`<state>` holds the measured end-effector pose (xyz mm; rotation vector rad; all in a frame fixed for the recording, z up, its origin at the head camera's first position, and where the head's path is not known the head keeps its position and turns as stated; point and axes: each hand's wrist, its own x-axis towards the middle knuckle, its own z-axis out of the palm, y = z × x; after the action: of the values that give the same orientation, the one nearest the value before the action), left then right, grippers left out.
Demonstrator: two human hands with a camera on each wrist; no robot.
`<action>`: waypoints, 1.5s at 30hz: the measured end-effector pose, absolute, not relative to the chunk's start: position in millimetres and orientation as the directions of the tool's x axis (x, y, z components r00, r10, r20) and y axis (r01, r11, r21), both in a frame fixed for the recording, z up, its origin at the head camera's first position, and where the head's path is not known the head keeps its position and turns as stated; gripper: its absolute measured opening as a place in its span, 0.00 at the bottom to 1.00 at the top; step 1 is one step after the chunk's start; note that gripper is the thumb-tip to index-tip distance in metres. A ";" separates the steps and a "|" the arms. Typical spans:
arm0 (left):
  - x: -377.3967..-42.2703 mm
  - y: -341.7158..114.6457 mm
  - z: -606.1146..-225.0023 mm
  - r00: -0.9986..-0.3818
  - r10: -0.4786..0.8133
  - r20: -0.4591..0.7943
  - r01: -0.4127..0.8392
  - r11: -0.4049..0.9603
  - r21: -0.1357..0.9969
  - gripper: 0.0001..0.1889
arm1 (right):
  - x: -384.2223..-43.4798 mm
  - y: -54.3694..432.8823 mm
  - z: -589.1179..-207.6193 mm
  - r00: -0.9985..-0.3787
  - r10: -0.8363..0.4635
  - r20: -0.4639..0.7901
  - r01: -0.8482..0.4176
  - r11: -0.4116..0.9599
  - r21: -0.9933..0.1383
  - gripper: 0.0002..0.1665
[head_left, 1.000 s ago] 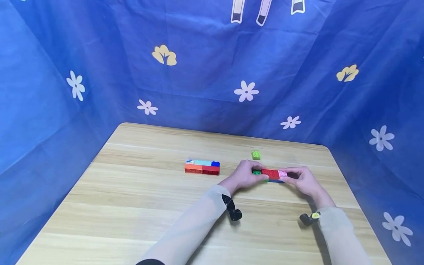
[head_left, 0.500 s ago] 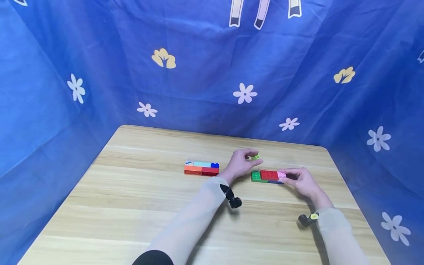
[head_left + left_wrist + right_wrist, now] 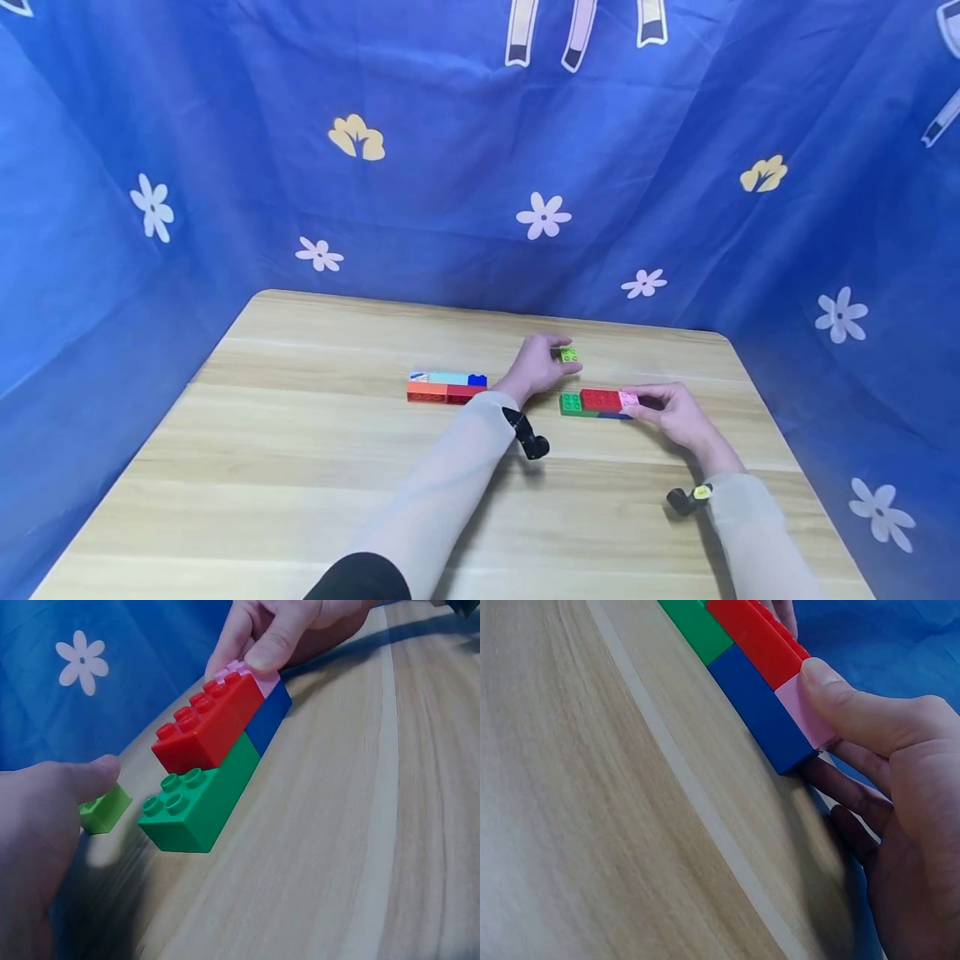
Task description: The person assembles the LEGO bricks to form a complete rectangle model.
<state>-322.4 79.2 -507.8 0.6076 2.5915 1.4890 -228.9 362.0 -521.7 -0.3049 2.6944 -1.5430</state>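
In the head view, my left hand [image 3: 536,364] has its thumb and forefinger around a small lime green building brick [image 3: 569,355]. The left wrist view shows the thumb over that lime brick [image 3: 105,810], which sits on the table; the other fingertips are hidden there. My right hand [image 3: 675,414] pinches the pink brick [image 3: 628,401] at the right end of a two-layer row. Next to the pink one on top is a long red brick [image 3: 601,400]. Beneath lie a green brick [image 3: 572,404], its left studs bare, and a blue brick [image 3: 761,709].
Left of my left hand stands another built block of bricks, with an orange brick [image 3: 427,392], a dark red brick [image 3: 461,393], a light blue brick [image 3: 447,378] and a blue brick [image 3: 477,380]. A blue patterned curtain [image 3: 450,208] surrounds the wooden table [image 3: 262,467].
My left hand has left the green end of the brick row and moved back to the lime brick. My right hand still holds the pink end. The head view has shifted slightly.
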 end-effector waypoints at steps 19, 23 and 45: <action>-328.2 83.2 -511.7 -0.912 0.405 0.070 0.319 0.590 0.742 0.26 | -230.2 363.6 -528.8 -0.981 -0.170 0.095 -0.166 0.473 -0.866 0.22; -328.9 81.1 -511.0 -0.912 0.405 0.071 0.318 0.587 0.745 0.25 | -227.7 361.9 -526.5 -0.985 -0.157 0.077 -0.144 0.478 -0.867 0.22; -319.4 73.5 -491.9 -0.839 0.529 0.130 0.443 0.524 0.728 0.23 | -227.2 363.2 -528.2 -0.979 -0.168 0.114 -0.182 0.474 -0.861 0.22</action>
<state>-319.4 73.5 -491.9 0.8471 2.6471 1.2175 -227.2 363.2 -528.2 -0.3219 2.7087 -1.5853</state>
